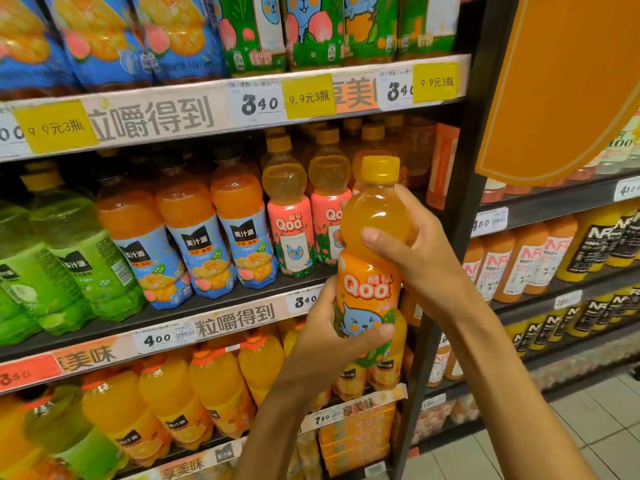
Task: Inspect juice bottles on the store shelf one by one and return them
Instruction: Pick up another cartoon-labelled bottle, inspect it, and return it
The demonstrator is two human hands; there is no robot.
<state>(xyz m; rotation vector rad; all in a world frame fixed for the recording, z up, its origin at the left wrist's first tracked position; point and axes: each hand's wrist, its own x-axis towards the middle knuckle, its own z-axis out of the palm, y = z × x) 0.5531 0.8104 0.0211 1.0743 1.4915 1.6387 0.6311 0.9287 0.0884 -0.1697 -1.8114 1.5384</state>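
A small clear plastic Qoo bottle of orange juice with a yellow screw cap and an orange label showing a blue cartoon face is held upright just right of the frame's centre, out in front of the middle shelf and clear of it. The left hand wraps the lower half of the bottle, its thumb lying across the label's cartoon face and the other fingers curled round the far side. The right hand grips the rounded shoulder below the cap, thumb pressed on the near side, fingers curled behind the neck.

Just behind the held bottle, at centre frame, two pink-labelled Qoo bottles with pale juice stand on the dark middle shelf. To their left stands a row of orange juice bottles with blue fruit-printed labels, and at the left edge, green-labelled bottles of pale green drink.

Yellow paper price tags sit on the shelf rail above, in the upper part of the frame. In the lower left, larger orange juice bottles crowd the bottom shelves. Beyond the black upright post, at right, rows of bottles with black and white labels fill another rack
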